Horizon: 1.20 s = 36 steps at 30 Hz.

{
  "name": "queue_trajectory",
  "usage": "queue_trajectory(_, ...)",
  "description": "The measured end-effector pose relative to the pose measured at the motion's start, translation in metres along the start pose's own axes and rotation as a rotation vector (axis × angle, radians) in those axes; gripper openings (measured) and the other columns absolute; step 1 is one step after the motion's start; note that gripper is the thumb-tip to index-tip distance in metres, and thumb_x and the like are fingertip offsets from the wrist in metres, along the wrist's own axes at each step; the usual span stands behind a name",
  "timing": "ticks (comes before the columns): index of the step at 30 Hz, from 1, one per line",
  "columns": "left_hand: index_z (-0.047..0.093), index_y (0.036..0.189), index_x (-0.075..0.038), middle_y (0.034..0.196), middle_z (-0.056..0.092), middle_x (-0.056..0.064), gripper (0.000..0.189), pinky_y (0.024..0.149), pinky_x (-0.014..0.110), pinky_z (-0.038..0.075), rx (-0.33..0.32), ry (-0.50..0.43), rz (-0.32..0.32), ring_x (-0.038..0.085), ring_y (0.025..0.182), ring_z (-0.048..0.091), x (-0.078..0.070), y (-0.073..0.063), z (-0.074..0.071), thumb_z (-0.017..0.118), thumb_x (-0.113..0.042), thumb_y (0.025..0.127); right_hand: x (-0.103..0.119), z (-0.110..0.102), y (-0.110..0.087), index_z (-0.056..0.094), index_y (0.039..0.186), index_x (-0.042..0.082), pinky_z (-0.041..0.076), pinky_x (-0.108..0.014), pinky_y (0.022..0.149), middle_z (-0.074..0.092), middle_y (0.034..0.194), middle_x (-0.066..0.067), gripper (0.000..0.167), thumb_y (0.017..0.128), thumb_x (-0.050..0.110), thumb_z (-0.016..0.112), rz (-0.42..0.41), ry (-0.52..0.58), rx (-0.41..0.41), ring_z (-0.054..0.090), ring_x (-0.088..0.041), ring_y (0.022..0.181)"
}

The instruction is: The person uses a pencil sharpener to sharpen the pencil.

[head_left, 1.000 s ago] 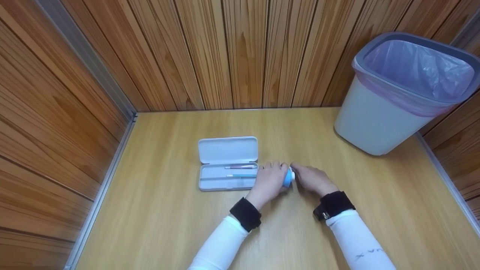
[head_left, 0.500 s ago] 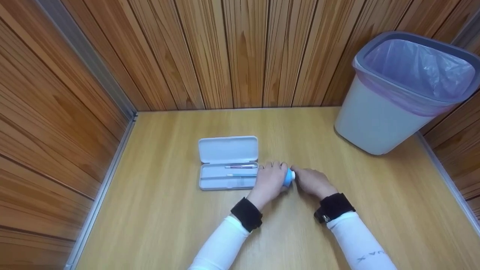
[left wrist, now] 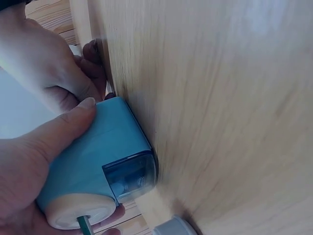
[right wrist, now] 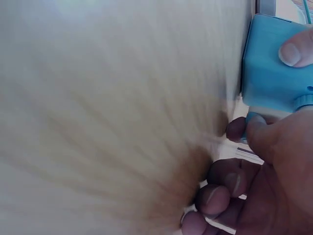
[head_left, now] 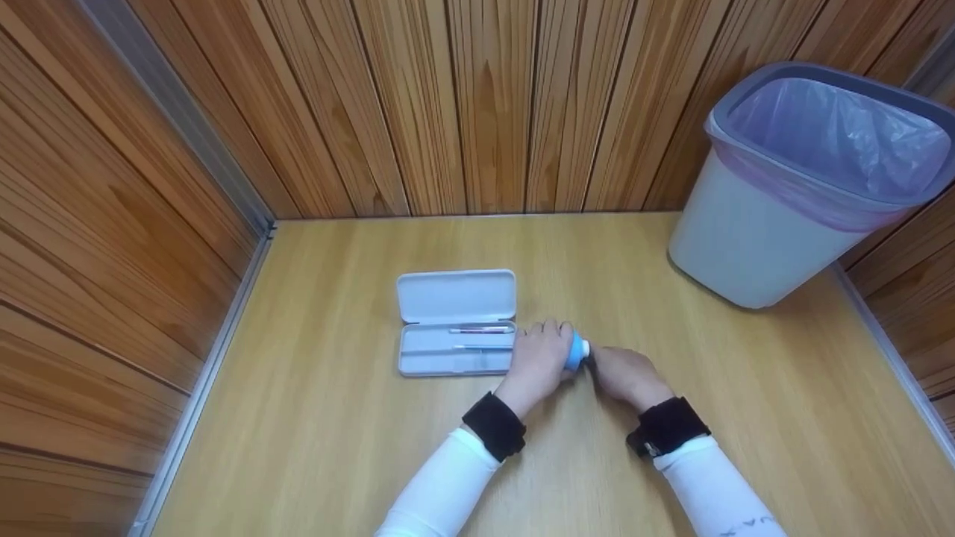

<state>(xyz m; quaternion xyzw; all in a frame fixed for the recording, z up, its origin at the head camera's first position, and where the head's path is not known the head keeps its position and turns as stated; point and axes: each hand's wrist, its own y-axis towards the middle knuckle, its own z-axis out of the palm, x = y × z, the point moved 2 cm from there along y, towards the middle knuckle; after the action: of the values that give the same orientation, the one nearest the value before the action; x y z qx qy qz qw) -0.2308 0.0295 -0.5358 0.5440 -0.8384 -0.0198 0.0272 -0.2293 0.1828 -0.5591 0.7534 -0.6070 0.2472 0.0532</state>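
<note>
My left hand (head_left: 539, 359) grips a blue crank pencil sharpener (left wrist: 98, 152) on the table, thumb across its body. A green pencil (left wrist: 85, 224) sticks out of the sharpener's round pale front. At the opposite end, my right hand (head_left: 627, 374) pinches the small blue crank handle (right wrist: 253, 117) between thumb and forefinger; its other fingers are curled. To the left lies a light grey pencil case (head_left: 456, 297) with its lid up. A slim pen (head_left: 481, 329) lies inside. The left hand hides the case's right end and most of the sharpener in the head view.
A white bin (head_left: 753, 224) with a grey rim and pinkish liner stands at the back right of the wooden table (head_left: 336, 447). Wood-panelled walls (head_left: 492, 104) enclose the back and sides.
My right hand has shifted slightly down and turned at the wrist beside the sharpener's crank. The left hand keeps its grip on the sharpener, and the case stays put.
</note>
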Motion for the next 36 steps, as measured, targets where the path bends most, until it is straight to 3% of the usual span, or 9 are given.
queue_trajectory(8,0.056,0.121,-0.014,0.105,0.061,0.004,0.065,0.079,0.042,0.049,0.014,0.005,-0.006,0.023,0.093,0.061,-0.001,0.0,-0.001,0.08,-0.052,0.074,0.005,0.004,-0.01,0.059,0.118,0.004,0.05,-0.051,0.076,0.06,0.08,-0.008,0.029,0.105,0.023,0.041,-0.08,-0.067,-0.027,0.061,-0.032,0.078)
queue_trajectory(15,0.056,0.119,-0.014,0.103,0.061,0.005,0.063,0.078,0.042,0.048,0.016,0.003,-0.025,0.023,0.091,0.06,-0.001,0.001,-0.002,0.081,-0.05,0.074,0.005,0.007,-0.019,0.059,0.122,0.005,0.051,-0.052,0.077,0.068,0.092,-0.013,0.03,0.105,0.023,0.042,-0.093,-0.051,-0.035,0.065,-0.036,0.086)
queue_trajectory(19,0.056,0.116,-0.015,0.101,0.061,0.004,0.063,0.074,0.039,0.047,0.006,0.03,-0.015,0.022,0.089,0.06,-0.002,0.001,-0.003,0.082,-0.051,0.072,0.006,0.007,-0.024,0.06,0.122,0.005,0.052,-0.049,0.074,0.067,0.091,-0.013,0.026,0.103,0.016,0.046,-0.123,-0.088,-0.031,0.064,-0.031,0.083)
queue_trajectory(26,0.055,0.116,-0.016,0.1,0.061,0.004,0.063,0.074,0.038,0.047,0.023,0.032,-0.013,0.022,0.09,0.059,-0.002,0.002,-0.004,0.082,-0.052,0.071,0.011,0.003,-0.031,0.062,0.115,0.004,0.051,-0.04,0.064,0.061,0.08,-0.004,0.019,0.1,0.006,0.051,-0.243,-0.174,-0.082,0.054,-0.018,0.069)
queue_trajectory(32,0.056,0.118,-0.015,0.102,0.061,0.004,0.061,0.076,0.038,0.047,0.054,0.009,-0.019,0.023,0.091,0.059,-0.002,0.002,-0.004,0.081,-0.049,0.074,0.012,-0.001,-0.036,0.064,0.116,0.004,0.051,-0.038,0.07,0.058,0.08,0.001,0.02,0.1,0.007,0.051,-0.281,-0.132,-0.089,0.052,-0.014,0.071)
queue_trajectory(36,0.055,0.119,-0.015,0.104,0.06,0.005,0.061,0.077,0.039,0.047,0.068,-0.017,-0.023,0.024,0.092,0.058,-0.002,0.002,-0.004,0.082,-0.048,0.074,0.011,-0.004,-0.04,0.064,0.123,0.009,0.049,-0.04,0.077,0.058,0.084,0.002,0.027,0.104,0.018,0.047,-0.191,0.024,-0.045,0.052,-0.015,0.077)
